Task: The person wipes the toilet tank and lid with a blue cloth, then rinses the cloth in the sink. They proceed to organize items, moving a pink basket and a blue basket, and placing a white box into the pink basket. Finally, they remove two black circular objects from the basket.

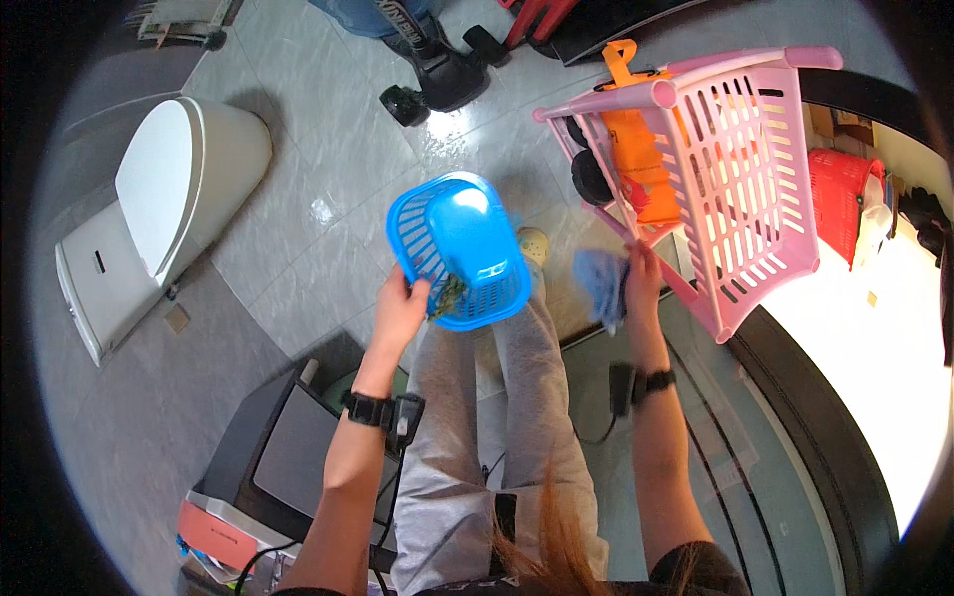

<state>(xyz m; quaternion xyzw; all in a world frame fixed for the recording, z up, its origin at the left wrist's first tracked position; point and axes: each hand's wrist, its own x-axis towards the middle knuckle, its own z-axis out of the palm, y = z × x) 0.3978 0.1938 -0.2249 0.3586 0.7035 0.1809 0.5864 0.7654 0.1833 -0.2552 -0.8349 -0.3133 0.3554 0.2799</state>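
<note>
My left hand (402,305) grips the near left rim of a blue plastic basket (519,287) with slotted walls. A smooth, glossy blue piece (466,223) lies inside it. Beside my thumb, a small green leafy bunch (449,296) rests in the same basket. My right hand (644,279) holds a motion-blurred blue cloth (600,283). Its fingertips reach the lower frame of a pink slatted plastic cart or rack (745,179); whether they touch it cannot be told. An orange bag (639,149) is seen within the pink frame.
A white toilet (223,149) stands at the left on grey tiles. A black wheeled base (451,78) is ahead. Lower left is a dark grey box-like unit (298,454). At right, a red plastic basket (838,197) lies beyond a curved dark edge (812,425).
</note>
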